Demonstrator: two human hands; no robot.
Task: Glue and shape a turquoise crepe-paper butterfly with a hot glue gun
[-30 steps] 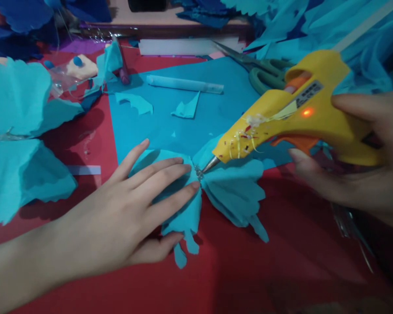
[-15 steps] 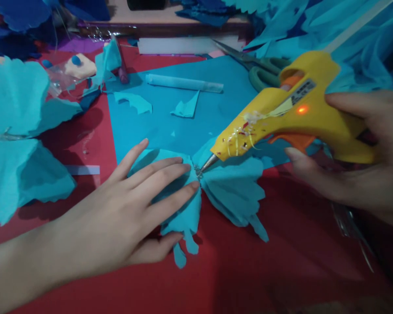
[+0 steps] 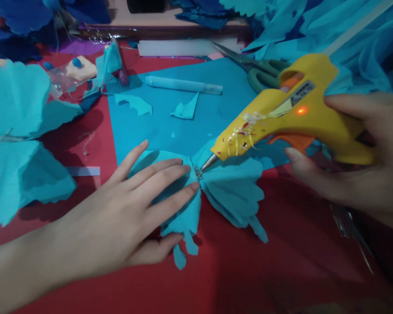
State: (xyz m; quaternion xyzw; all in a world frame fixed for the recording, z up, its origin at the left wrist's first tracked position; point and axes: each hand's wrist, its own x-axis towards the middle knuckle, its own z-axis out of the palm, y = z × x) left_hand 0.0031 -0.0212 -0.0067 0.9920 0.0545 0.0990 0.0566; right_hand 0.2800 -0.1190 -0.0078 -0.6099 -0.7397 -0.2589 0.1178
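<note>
A light-blue paper butterfly (image 3: pixel 232 192) lies in front of me, its pinched middle wound with something silvery. My left hand (image 3: pixel 134 205) rests flat over its left wing, fingers spread, fingertips beside the middle. In my right hand (image 3: pixel 363 161) is a yellow hot glue gun (image 3: pixel 275 113), its orange light lit and a clear glue stick (image 3: pixel 356 28) poking out at the back. The metal nozzle (image 3: pixel 208 163) points down-left, at the silvery middle. Some fingers of the right hand are hidden behind the handle.
Beneath lie a blue sheet (image 3: pixel 144 126) and a red surface (image 3: pixel 183 292). Green-handled scissors (image 3: pixel 258 69), a light-blue marker (image 3: pixel 183 84) and paper scraps (image 3: pixel 186 109) lie beyond. A second butterfly (image 3: pixel 16 104) sits at the left; blue crepe paper (image 3: pixel 347 52) is heaped at back right.
Almost nothing differs. Both hands, the glue gun and the butterfly keep their places; the whole view has shifted very slightly.
</note>
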